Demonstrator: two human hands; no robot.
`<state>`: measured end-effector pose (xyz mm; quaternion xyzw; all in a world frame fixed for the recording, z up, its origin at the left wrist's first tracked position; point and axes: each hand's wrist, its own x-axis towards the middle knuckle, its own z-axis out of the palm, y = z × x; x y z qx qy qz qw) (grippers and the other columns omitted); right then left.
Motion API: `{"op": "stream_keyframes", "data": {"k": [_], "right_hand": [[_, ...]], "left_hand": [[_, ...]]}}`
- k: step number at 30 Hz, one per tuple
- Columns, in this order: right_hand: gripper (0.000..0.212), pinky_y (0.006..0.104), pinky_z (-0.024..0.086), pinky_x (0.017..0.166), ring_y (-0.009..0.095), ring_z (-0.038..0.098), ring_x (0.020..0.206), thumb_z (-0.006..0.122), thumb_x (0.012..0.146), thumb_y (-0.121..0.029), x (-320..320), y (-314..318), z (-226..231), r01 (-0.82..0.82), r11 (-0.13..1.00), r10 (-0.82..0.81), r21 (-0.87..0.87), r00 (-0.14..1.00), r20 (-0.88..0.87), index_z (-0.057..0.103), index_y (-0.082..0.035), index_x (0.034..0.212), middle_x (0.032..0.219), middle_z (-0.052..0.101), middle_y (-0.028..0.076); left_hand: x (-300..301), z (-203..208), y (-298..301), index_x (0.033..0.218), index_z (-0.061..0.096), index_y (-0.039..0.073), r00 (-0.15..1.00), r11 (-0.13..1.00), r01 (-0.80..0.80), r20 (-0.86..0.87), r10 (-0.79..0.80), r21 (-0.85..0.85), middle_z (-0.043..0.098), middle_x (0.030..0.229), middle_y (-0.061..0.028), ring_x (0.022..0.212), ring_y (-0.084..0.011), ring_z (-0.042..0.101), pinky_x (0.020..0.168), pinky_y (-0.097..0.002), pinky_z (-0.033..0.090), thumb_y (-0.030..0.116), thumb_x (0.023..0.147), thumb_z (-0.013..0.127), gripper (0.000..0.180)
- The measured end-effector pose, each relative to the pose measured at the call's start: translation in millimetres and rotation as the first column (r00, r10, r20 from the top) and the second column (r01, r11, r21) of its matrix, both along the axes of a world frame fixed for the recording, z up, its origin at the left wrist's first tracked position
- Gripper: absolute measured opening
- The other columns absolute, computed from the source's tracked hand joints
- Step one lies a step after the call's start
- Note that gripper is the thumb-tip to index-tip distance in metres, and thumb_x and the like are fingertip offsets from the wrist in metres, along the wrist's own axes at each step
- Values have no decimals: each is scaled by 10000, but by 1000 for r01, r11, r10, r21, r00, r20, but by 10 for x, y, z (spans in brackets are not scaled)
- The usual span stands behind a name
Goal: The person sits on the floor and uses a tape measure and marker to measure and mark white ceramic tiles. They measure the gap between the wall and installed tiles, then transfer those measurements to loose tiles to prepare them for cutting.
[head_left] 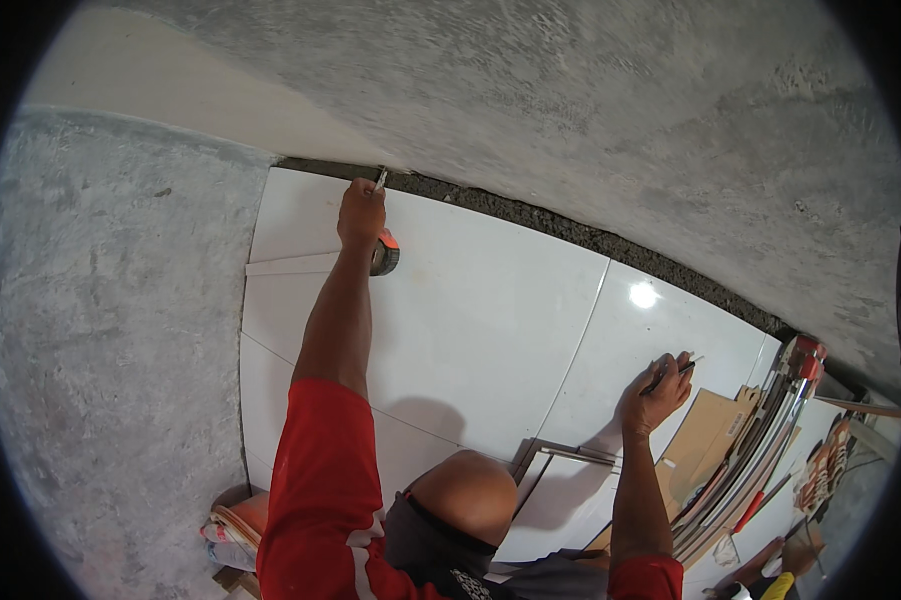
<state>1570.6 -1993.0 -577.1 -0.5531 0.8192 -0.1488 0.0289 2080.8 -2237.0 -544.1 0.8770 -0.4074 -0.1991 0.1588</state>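
At the far edge of the white floor tiles, my left hand is closed on a thin silvery strip. The strip's tip reaches the dark rough gap along the wall; its other end is hidden in my fist. Beside my left wrist lies an orange and black tape measure, partly covered by the forearm. My right hand is raised over the tiles on the right, its fingers closed around a slim dark pen.
Grey plastered walls rise at the left and far side. A narrow white strip lies left of my forearm. Right of me are cut tile pieces, cardboard and a bundle of long trim strips. My bare knee is below.
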Motion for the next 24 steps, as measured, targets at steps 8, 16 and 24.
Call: {"op": "stream_keyframes", "data": {"k": [8, 16, 24], "right_hand": [[338, 532, 231, 1171, 403, 368, 1461, 586, 969, -105, 48, -27, 75, 1, 1000, -1, -5, 1000, -31, 574, -47, 1303, 1490, 535, 227], [346, 532, 233, 1167, 394, 367, 1459, 597, 967, -96, 46, -32, 68, 0, 1000, 0, 2, 999, -41, 570, -55, 1310, 1490, 539, 210], [343, 532, 234, 1166, 389, 371, 1455, 592, 970, -118, 15, -24, 53, -20, 999, 19, -26, 999, -34, 572, -50, 1306, 1485, 537, 223]], "left_hand": [[183, -147, -9, 1112, 701, 116, 995, 999, 20, -96, -23, -27, 726, 1011, -66, 954, -260, 697, 853, -418, 511, 335, 940, 653, 283], [256, -219, -19, 1112, 704, 101, 996, 997, 60, -63, -63, -42, 722, 1043, -77, 989, -279, 687, 874, -429, 504, 357, 940, 631, 317], [219, -175, -38, 1097, 699, 95, 997, 998, 66, -39, -65, 17, 720, 1060, -81, 997, -285, 685, 888, -436, 506, 364, 947, 627, 316]]}}
